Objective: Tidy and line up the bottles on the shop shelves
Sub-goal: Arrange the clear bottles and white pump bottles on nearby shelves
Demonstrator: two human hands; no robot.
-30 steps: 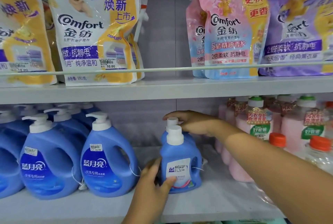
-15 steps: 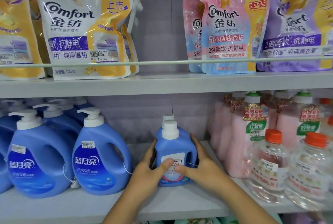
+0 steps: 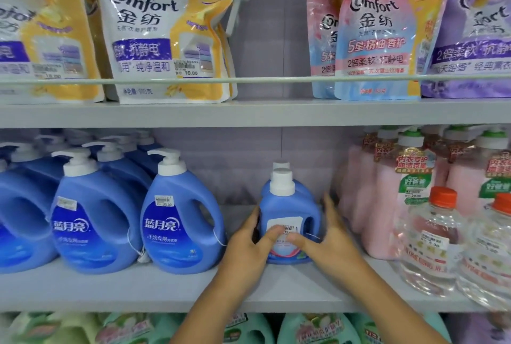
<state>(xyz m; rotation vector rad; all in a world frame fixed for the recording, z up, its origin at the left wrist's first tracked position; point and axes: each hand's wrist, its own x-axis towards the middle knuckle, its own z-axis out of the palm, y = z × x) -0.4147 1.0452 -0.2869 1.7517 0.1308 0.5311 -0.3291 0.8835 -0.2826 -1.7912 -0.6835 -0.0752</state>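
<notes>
Centrally, on the middle shelf (image 3: 276,291): small blue bottle (image 3: 287,213), upright, white cap, white price label on its front; a second like bottle (image 3: 281,165) directly behind, only its cap and shoulders showing.
Left hand (image 3: 246,247): curled round the small blue bottle's left side, thumb laid across the label; right hand (image 3: 329,244): cupped on its right side, fingers reaching up along the handle edge, thumb on the lower front; thumbs nearly meeting.
Left of it, apart by a bare gap: large blue pump bottles (image 3: 179,219) in rows, front two facing out, price sticker on each, more behind.
Right of it, near: pink bottles (image 3: 387,205) with green-and-white caps, packed close; in front of them clear bottles (image 3: 431,244) with orange caps, at the shelf's front edge.
Upper shelf (image 3: 262,112): yellow-and-white refill pouches (image 3: 166,31) at left; pink pouches (image 3: 381,31) and a purple pouch (image 3: 475,31) at right; thin rail (image 3: 262,80) across their fronts.
Lowest level: green bottles (image 3: 315,328), only tops seen, blurred.
</notes>
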